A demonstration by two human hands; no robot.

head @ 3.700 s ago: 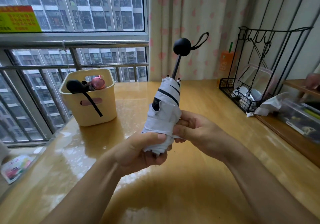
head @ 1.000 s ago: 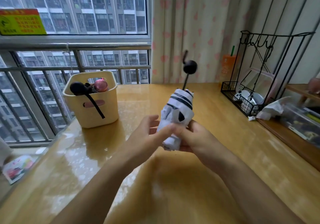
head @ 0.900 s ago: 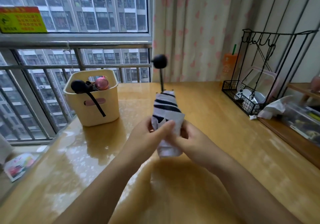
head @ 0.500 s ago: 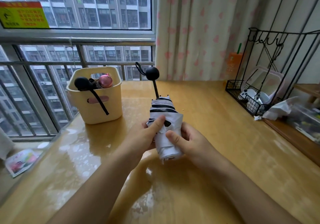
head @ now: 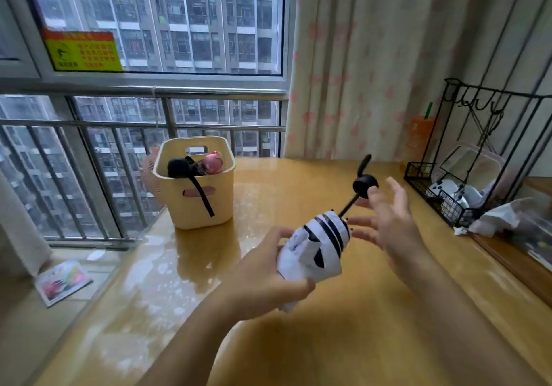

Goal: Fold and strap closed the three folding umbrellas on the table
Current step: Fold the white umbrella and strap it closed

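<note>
Left hand has its fingers wrapped round the lower end of the white, black-striped umbrella, holding it in the air above the table, tilted, with the black knob pointing up and to the right. Right hand holds nothing, fingers spread wide, fingertips just beside the knob; touching or not, can't tell. The canopy sits bunched in folds. By the window, the basket holds a black handle and a pink handle.

The left hand grips the folded umbrella low down; the right hand hovers beside it — fingers spread, blurred, seemingly holding nothing.
</note>
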